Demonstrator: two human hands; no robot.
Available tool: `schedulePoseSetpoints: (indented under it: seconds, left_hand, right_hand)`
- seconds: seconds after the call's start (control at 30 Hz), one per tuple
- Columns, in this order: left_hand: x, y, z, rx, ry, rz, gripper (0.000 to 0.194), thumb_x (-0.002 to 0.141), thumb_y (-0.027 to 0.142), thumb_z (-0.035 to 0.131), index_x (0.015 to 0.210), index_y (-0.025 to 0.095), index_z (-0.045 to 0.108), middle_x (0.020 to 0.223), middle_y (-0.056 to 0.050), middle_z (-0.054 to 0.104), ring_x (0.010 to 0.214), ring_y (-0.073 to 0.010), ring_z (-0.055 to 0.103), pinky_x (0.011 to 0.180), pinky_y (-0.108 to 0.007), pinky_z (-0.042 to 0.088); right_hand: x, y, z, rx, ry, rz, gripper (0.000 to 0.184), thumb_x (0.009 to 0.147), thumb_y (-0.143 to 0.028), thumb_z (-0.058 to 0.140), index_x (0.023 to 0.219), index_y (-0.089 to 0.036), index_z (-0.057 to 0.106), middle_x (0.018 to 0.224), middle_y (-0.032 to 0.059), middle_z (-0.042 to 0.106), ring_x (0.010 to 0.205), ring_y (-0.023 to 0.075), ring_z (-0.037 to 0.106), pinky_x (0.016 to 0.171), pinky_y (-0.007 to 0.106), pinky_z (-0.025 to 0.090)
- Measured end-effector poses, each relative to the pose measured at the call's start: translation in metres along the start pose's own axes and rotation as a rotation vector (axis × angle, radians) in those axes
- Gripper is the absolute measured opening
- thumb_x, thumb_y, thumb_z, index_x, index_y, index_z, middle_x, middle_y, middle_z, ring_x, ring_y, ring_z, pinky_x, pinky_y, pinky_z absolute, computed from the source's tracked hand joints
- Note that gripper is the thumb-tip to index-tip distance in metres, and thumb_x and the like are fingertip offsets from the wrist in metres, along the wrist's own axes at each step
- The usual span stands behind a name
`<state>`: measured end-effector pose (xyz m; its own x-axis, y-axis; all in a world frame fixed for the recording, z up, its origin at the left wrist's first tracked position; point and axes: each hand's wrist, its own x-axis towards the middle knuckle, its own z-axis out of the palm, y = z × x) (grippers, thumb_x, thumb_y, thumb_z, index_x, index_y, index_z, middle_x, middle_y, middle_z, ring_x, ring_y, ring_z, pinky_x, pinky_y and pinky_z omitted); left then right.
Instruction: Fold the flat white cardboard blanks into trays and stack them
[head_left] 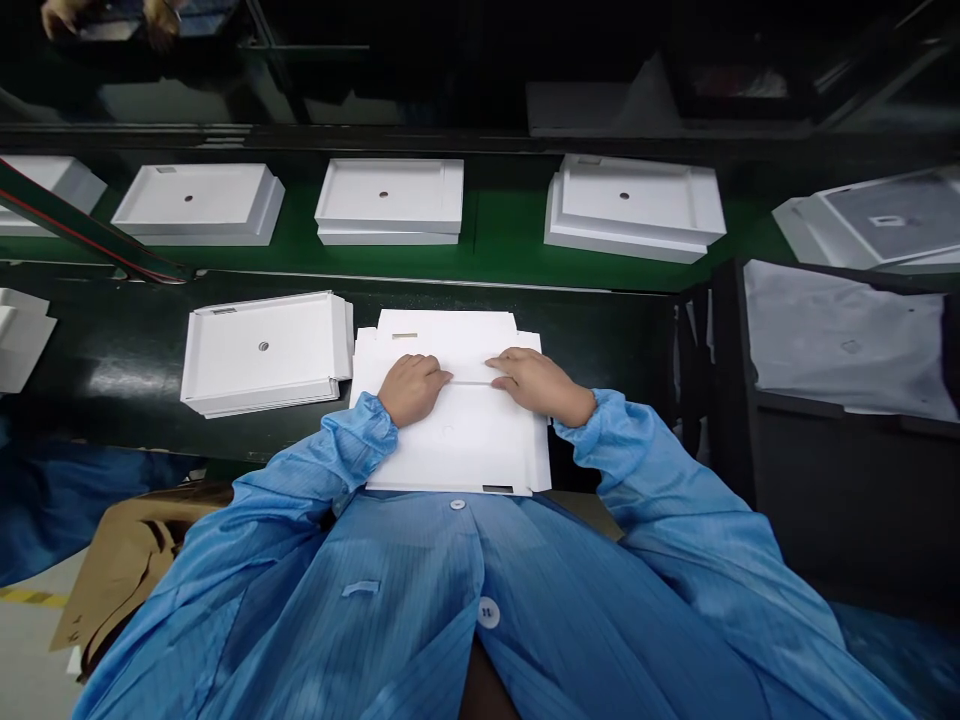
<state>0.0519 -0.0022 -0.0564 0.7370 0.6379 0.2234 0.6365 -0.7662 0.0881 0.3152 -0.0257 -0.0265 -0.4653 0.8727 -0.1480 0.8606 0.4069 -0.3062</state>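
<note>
A stack of flat white cardboard blanks [457,440] lies on the dark bench right in front of me. My left hand [411,388] rests on the top sheet with its fingers curled and pressed down along a fold line. My right hand [534,383] lies opposite it, fingers pressed flat on the same fold, fingertips nearly meeting those of the left. Both sleeves are blue. A folded white tray-shaped box [266,352] sits just left of the stack.
Several finished white boxes [390,198] ride on the green conveyor belt [502,225] beyond the bench. A dark bin with a grey plastic bag [840,335] stands at the right. More white sheets [19,335] lie far left. Another person's hands [105,18] show at top left.
</note>
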Motion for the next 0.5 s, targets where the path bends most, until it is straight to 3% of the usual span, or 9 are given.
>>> schedulePoseSetpoints:
  seconds: [0.17, 0.3, 0.5]
  left_hand:
    - [-0.002, -0.003, 0.005, -0.123, 0.014, -0.04, 0.028, 0.099, 0.037, 0.056, 0.114, 0.021, 0.073, 0.11, -0.011, 0.069, 0.102, -0.0241, 0.061, 0.086, -0.04, 0.044]
    - [-0.003, -0.005, 0.008, -0.15, 0.007, -0.05, 0.029, 0.099, 0.036, 0.057, 0.12, 0.023, 0.073, 0.113, -0.011, 0.069, 0.103, -0.0248, 0.061, 0.087, -0.042, 0.045]
    - [-0.005, -0.005, 0.014, -0.153, 0.037, -0.049, 0.027, 0.098, 0.037, 0.058, 0.116, 0.025, 0.075, 0.113, -0.011, 0.068, 0.102, -0.0246, 0.061, 0.087, -0.042, 0.045]
  right_hand:
    - [-0.003, -0.001, 0.008, -0.123, 0.055, -0.068, 0.037, 0.098, -0.037, 0.059, 0.124, -0.013, 0.067, 0.115, 0.0143, 0.067, 0.105, 0.0287, 0.059, 0.092, 0.037, 0.044]
    - [-0.004, -0.001, 0.02, -0.19, 0.127, -0.132, 0.032, 0.102, -0.035, 0.052, 0.118, -0.012, 0.069, 0.107, 0.0143, 0.067, 0.095, 0.026, 0.058, 0.087, 0.037, 0.042]
    - [-0.011, -0.001, 0.029, -0.253, 0.174, -0.182, 0.04, 0.106, -0.033, 0.042, 0.126, -0.008, 0.066, 0.102, 0.0148, 0.07, 0.094, 0.0274, 0.058, 0.082, 0.04, 0.039]
